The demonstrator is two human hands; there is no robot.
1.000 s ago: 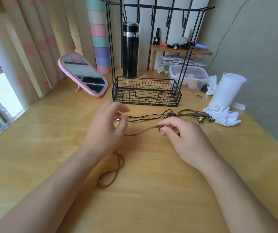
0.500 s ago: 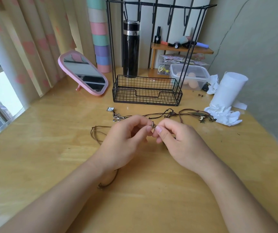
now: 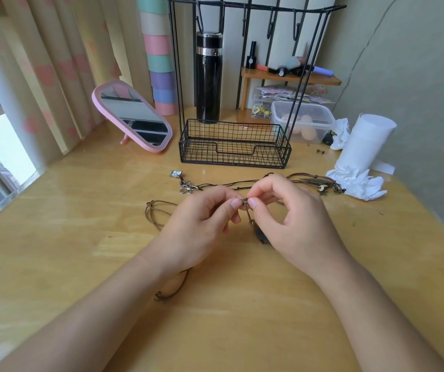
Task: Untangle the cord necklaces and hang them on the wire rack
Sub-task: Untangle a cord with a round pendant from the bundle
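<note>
Single view, head-worn, wide-angle. Faces forward and down across the table (image 3: 242,331). Left hand (image 3: 202,226) and right hand (image 3: 296,224) sit close under the lens; the wire rack (image 3: 231,146) stands farther back, near the wall.

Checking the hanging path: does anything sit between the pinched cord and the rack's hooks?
Nothing visible does. Left hand and right hand pinch the brown cord before the wire rack; its hooks hang bare.
</note>
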